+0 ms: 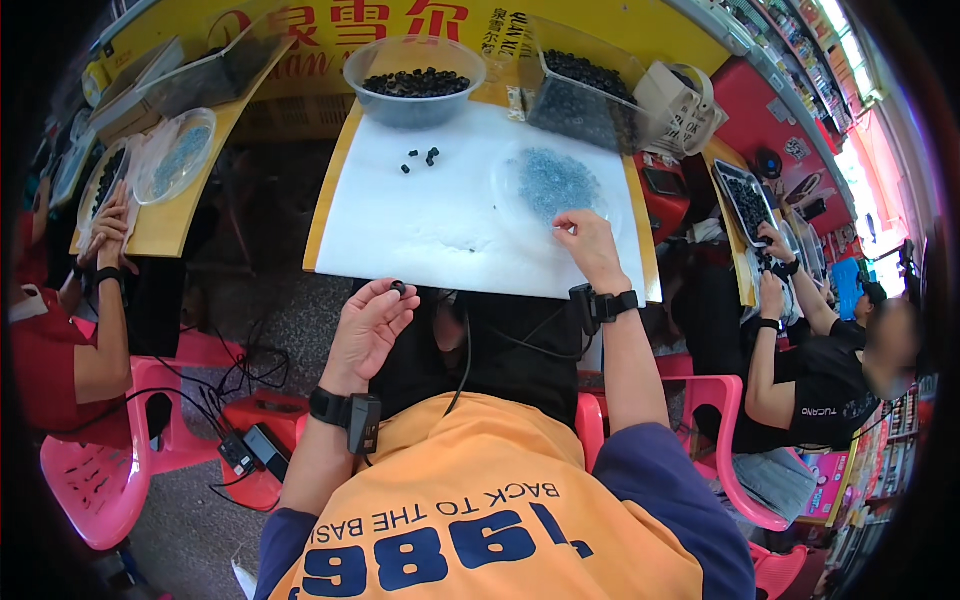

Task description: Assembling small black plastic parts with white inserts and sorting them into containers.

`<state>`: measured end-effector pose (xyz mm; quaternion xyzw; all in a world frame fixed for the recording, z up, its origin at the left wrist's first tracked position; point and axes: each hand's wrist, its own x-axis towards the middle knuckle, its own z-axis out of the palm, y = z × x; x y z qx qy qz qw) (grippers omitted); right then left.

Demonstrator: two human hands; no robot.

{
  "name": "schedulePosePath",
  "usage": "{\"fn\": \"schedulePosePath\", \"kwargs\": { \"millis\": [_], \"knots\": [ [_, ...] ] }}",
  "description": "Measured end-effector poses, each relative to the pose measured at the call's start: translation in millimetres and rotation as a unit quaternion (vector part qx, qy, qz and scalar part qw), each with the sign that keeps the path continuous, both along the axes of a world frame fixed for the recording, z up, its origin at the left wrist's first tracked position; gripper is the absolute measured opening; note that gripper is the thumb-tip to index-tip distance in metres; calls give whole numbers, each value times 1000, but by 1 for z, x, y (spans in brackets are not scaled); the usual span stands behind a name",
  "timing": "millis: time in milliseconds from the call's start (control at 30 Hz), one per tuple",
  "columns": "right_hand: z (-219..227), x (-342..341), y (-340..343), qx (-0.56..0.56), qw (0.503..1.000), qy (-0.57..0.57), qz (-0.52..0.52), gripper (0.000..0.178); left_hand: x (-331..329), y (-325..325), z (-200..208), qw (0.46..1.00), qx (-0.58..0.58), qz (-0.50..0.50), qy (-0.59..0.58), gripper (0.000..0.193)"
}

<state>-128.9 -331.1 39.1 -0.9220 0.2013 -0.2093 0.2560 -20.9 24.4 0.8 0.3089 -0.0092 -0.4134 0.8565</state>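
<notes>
My left hand, at the near edge of the white-topped table, pinches a small round black piece between thumb and fingers. My right hand is over the near edge of a clear round plate of small pale-blue translucent pieces. Its thumb and fingertips are pressed together; whatever is between them is too small to make out. A few loose black pieces lie toward the far left of the tabletop.
At the table's back stand a round tub and a rectangular bin, both holding black pieces. A beige bag is beside the bin. People work at tables on both sides. Cables hang by pink chairs.
</notes>
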Motion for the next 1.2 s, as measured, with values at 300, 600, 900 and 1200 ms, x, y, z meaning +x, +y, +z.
{"fn": "schedulePosePath", "kwargs": {
  "millis": [300, 600, 900, 1200],
  "knots": [
    [9, -10, 1, 44, 997, -3, -62, 14, -2, 1, 7, 1000, 7, -11, -2, 17],
    [26, -8, 5, -11, 999, 16, -45, 14, -1, -1, 0, 1000, 8, -11, 1, 16],
    [-7, 1, -11, -75, 997, 19, 0, 14, 0, -1, 3, 1000, 24, -17, -6, 17],
    [15, -7, 7, -25, 997, 14, -69, 10, -5, -6, 13, 994, 62, 3, -91, 17]
  ]
}}
